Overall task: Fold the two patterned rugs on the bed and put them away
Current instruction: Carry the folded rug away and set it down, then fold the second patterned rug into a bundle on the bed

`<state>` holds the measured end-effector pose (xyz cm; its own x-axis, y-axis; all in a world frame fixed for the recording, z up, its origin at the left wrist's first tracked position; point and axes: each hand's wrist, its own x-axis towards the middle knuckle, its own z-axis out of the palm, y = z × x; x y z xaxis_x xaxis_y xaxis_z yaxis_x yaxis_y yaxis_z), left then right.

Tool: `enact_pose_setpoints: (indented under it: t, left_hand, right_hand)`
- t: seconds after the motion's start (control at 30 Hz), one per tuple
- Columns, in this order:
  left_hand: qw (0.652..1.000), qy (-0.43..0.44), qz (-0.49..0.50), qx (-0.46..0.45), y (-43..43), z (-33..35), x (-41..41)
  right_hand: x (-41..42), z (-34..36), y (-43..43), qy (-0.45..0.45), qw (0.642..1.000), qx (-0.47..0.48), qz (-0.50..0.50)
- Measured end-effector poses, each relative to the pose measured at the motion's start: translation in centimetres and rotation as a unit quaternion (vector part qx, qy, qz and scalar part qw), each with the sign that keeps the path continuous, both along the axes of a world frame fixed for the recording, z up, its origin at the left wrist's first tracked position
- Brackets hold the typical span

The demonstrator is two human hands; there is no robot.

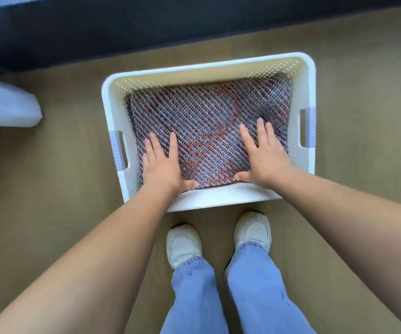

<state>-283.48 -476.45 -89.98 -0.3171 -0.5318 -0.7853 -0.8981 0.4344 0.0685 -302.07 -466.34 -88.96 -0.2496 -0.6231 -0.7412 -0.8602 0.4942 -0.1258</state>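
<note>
A folded patterned rug [206, 112], woven in grey, blue and red, lies flat inside a white perforated basket [204, 69] on the floor. My left hand [162, 162] presses flat on the rug's near left part, fingers straight. Over on the near right part, my right hand [263, 153] lies flat with fingers spread. Only one rug surface shows; whether another lies beneath it is hidden.
The basket has lilac handles at its left [117, 150] and right [310, 127] sides. My white shoes [183, 244] stand just in front of it on the tan floor. The bed's dark base [122, 32] runs along the top, with white bedding [4, 104] at left.
</note>
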Motion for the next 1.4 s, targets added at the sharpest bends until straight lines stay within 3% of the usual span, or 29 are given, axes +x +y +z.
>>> enact_pose_setpoints:
  t: [0.17,0.3,0.43,0.7,0.87,1.03,1.17,1.4]
  left_hand:
    - [0.989,0.127,-0.078,-0.027,0.6,10.2,-2.0]
    - [0.965,0.136,-0.218,-0.05,0.6,20.3,-4.6]
    - [0.943,0.166,-0.281,-0.062,2.7,32.8,-8.2]
    - [0.865,0.254,-0.431,-0.046,14.8,52.2,-14.4]
    - [0.782,0.3,-0.545,-0.029,29.2,59.4,-16.3]
    - [0.701,0.331,-0.632,0.014,48.6,64.6,-14.8]
    - [0.583,0.354,-0.731,0.028,65.9,68.3,-11.5]
    - [0.434,0.369,-0.819,0.072,86.8,73.5,-6.5]
  right_hand:
    - [1.7,11.9,0.2,-0.036,0.998,-0.055,-0.005]
    - [2.4,23.0,1.6,-0.008,0.991,-0.077,-0.108]
    - [2.3,34.6,4.8,0.031,0.974,-0.119,-0.19]
    - [1.5,52.2,19.7,0.132,0.888,-0.181,-0.401]
    - [3.7,58.7,36.2,0.187,0.806,-0.168,-0.536]
    - [11.8,64.2,56.6,0.243,0.72,-0.123,-0.638]
    - [19.4,68.5,70.8,0.297,0.641,-0.097,-0.701]
    - [26.8,73.1,87.2,0.355,0.528,-0.062,-0.769]
